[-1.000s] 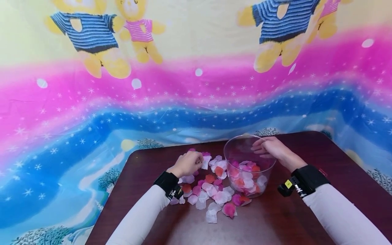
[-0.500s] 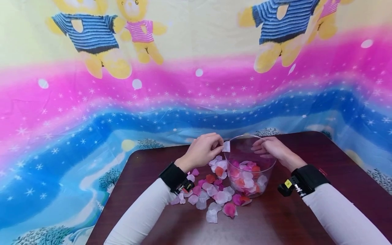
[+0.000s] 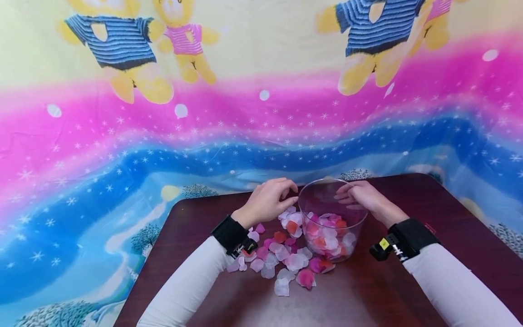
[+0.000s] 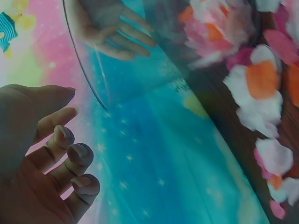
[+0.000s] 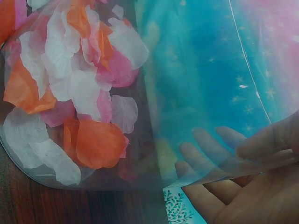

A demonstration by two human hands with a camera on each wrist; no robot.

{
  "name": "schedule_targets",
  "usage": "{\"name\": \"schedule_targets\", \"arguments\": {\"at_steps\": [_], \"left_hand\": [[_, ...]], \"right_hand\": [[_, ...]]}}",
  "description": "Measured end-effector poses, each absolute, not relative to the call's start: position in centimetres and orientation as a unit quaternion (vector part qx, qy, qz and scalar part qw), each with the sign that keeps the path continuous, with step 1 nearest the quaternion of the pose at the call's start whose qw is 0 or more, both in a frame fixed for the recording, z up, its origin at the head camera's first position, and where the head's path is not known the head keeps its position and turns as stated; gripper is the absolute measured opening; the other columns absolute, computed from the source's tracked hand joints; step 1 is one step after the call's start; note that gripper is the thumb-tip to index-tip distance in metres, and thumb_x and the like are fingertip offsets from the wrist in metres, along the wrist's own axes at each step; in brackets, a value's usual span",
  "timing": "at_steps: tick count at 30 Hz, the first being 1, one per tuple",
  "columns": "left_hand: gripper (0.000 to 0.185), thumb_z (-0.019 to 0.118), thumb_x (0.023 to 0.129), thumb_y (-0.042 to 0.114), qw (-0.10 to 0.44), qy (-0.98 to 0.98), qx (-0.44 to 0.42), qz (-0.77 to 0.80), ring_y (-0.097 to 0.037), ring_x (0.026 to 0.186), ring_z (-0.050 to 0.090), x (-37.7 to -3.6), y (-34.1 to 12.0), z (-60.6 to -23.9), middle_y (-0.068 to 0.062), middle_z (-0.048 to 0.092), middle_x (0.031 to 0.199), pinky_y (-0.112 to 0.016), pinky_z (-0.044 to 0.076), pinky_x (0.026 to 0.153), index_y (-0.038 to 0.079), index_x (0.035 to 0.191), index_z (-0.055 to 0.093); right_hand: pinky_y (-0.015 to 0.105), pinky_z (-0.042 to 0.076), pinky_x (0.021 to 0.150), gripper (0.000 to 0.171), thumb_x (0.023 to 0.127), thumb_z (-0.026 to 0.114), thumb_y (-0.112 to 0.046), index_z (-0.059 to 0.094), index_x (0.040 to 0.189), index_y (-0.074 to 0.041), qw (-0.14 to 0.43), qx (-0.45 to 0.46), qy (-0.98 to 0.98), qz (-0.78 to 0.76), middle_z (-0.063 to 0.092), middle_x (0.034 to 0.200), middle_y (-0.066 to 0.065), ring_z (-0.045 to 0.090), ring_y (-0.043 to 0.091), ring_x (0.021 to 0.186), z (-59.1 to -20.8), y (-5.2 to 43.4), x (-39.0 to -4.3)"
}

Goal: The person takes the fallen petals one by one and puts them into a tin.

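In the head view, the clear tub of petals stands toward the tabletop's far edge, strays to its left, seemingly for the left hand. The left wrist view shows that hand's parted fingers empty beside the rim. In the right wrist view, the right hand's extended fingers back the wall, perhaps steadying it.

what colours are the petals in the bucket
White, pink and orange petals, clearest in right wrist view.
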State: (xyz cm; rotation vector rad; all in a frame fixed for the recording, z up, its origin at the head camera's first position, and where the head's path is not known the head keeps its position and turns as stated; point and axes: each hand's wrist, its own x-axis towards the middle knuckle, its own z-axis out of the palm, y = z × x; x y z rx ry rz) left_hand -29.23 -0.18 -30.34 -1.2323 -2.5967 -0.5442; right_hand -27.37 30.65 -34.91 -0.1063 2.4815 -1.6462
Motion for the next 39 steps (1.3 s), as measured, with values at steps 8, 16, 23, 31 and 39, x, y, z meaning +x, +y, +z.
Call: {"name": "schedule_targets", "arguments": {"at_steps": [8,16,23,31,39], "left_hand": [[0.013,0.070,0.098,0.028,0.062,-0.911,-0.373,-0.162,-0.013,0.077,0.059,-30.3,-3.6,-33.7,0.006,0.062,0.085,-0.028,0.045,0.061,0.018,0.105,0.074],[0.009,0.072,0.097,0.026,-0.052,-0.932,-0.334,-0.133,-0.006,0.066,0.055,-31.1,-5.5,-38.7,0.010,0.057,0.068,-0.028,0.044,0.056,0.018,0.098,0.075],[0.011,0.070,0.098,0.027,-0.087,-0.934,-0.320,-0.134,-0.007,0.073,0.058,-31.4,-5.2,-40.8,0.010,0.061,0.075,-0.036,0.047,0.072,0.017,0.098,0.074],[0.009,0.068,0.099,0.020,-0.105,-0.929,-0.327,-0.138,-0.008,0.074,0.056,-31.3,-4.7,-41.4,0.008,0.061,0.078,-0.029,0.046,0.066,0.014,0.096,0.074],[0.009,0.065,0.101,0.017,-0.091,-0.931,-0.326,-0.138,-0.009,0.077,0.057,-31.3,-5.0,-40.8,0.007,0.062,0.083,-0.031,0.047,0.071,0.013,0.098,0.073]], "right_hand": [[0.052,0.050,0.102,0.045,0.099,0.034,-0.007,0.054,0.137,0.008,0.088,-0.028,0.830,-0.551,0.060,0.138,0.026,0.059,0.043,0.126,-34.8,30.6,-27.5],[0.051,0.050,0.102,0.045,0.099,0.035,-0.006,0.055,0.137,0.008,0.089,-0.029,0.827,-0.554,0.061,0.138,0.025,0.061,0.041,0.124,-35.0,30.5,-27.5],[0.052,0.049,0.102,0.045,0.099,0.034,-0.007,0.054,0.137,0.008,0.088,-0.028,0.829,-0.552,0.061,0.138,0.025,0.060,0.042,0.125,-35.0,30.7,-27.5],[0.054,0.049,0.103,0.044,0.099,0.034,-0.006,0.056,0.135,0.008,0.088,-0.025,0.829,-0.551,0.062,0.136,0.025,0.061,0.042,0.124,-35.0,30.4,-27.6],[0.053,0.050,0.102,0.045,0.098,0.035,-0.005,0.055,0.136,0.008,0.083,-0.026,0.831,-0.549,0.061,0.137,0.026,0.061,0.042,0.124,-34.9,30.5,-27.4]]}}
